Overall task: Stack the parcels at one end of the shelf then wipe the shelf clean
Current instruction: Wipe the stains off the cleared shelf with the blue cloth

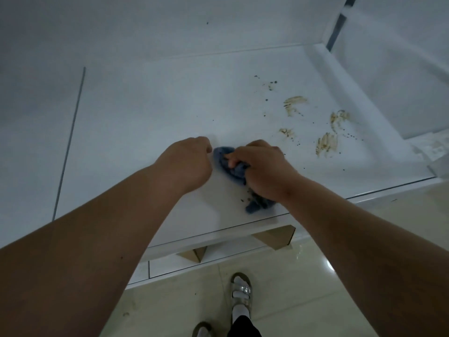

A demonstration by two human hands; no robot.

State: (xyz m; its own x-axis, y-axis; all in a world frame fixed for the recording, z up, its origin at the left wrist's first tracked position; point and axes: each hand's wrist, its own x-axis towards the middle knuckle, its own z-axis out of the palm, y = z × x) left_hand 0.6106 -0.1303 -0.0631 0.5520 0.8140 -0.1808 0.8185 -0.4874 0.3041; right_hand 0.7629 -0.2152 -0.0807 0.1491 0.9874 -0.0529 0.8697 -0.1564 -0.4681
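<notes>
Both arms reach forward; the right grip is clenched, the left grip curled.

Sandalled foot on glossy tiled floor; white wall behind.

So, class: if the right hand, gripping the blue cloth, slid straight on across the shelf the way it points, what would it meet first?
Probably the small brown smear just beyond the right hand and its blue cloth; the larger smears lie further right, though depth is hard to judge.

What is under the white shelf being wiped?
Below the white shelf, corners of two brown cardboard boxes poke out on a lower level. The shelf covers the rest of them.
</notes>
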